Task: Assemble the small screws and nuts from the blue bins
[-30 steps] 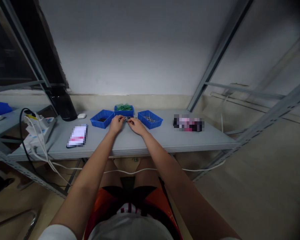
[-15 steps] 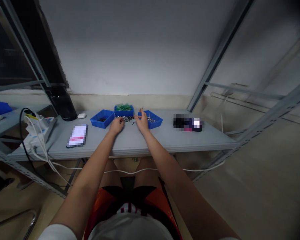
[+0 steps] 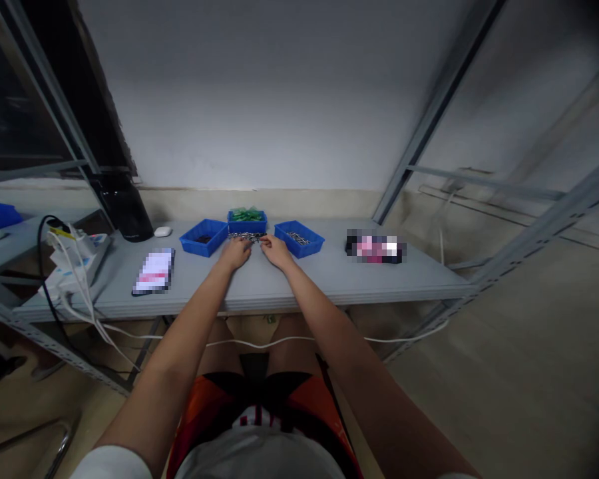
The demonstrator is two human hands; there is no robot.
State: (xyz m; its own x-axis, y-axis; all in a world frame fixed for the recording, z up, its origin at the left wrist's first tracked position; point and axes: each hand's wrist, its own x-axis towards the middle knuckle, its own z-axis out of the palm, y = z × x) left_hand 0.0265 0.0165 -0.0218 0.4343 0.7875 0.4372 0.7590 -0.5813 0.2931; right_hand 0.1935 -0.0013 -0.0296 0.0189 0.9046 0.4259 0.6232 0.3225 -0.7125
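Note:
A pile of small dark and silvery screws [image 3: 246, 235] lies on the grey table between three blue bins. My left hand [image 3: 236, 253] rests at the pile's near edge, fingers bent and drawn together. Close by on the right, my right hand [image 3: 275, 252] has its thumb and fingertips pinched at the pile's right end. Whatever sits between the fingertips of either hand is too small to make out. The left blue bin [image 3: 192, 247] holds a few dark pieces, the right blue bin [image 3: 309, 250] silvery screws, and the back blue bin [image 3: 247, 226] green pieces.
A phone [image 3: 154, 271] lies on the left of the table [image 3: 259, 286], near a power strip [image 3: 92, 263] with cables. Behind stand a black bottle [image 3: 127, 209] and a white case [image 3: 162, 231]. A blurred dark object [image 3: 374, 247] lies right. Metal shelf posts frame both sides.
My right hand has moved from the right bin's left edge back to the pile, closing its fingers. My left hand has shifted slightly right and nearer to me.

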